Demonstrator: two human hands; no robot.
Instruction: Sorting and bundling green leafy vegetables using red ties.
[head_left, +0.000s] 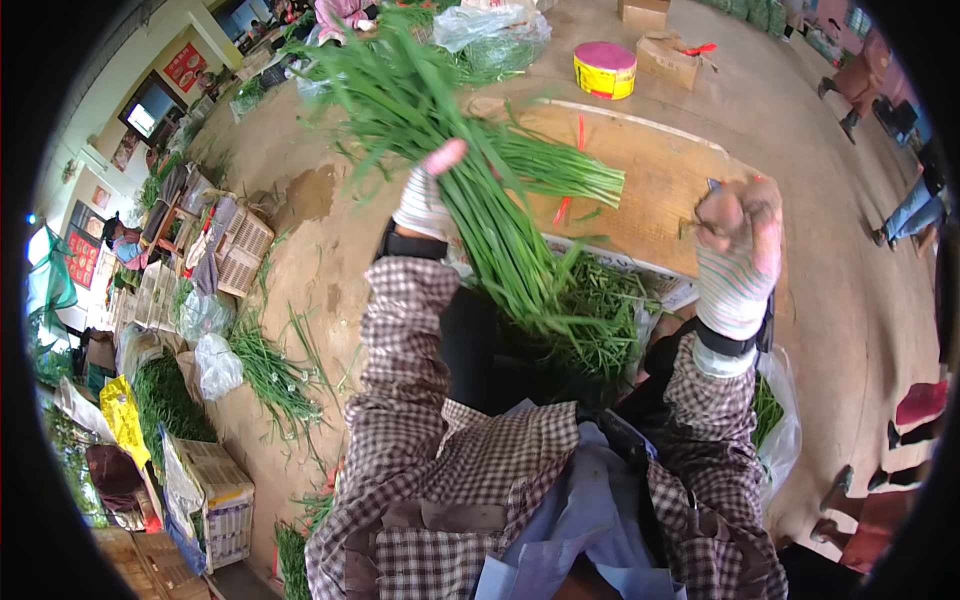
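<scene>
My left hand (426, 196), in a striped glove with bare fingertips, is closed round a thick bunch of long green chives (482, 215). The leaf tips fan out at the far left, slightly blurred, and the stems slant down toward my lap. On the wooden board (650, 150) lies a smaller bunch of chives (570, 168), pale ends pointing right, with a red tie (562, 209) under it. My right hand (738, 222), gloved likewise, is curled up over the board's right end. A small dark tip shows by its fingers; what it holds is unclear.
Loose greens (600, 315) lie below the board, near my knees. A yellow tub with a purple lid (604, 70) and cardboard boxes (668, 62) stand beyond. Crates (243, 245), plastic bags and heaped chives (270, 370) are at left. People stand along the right edge.
</scene>
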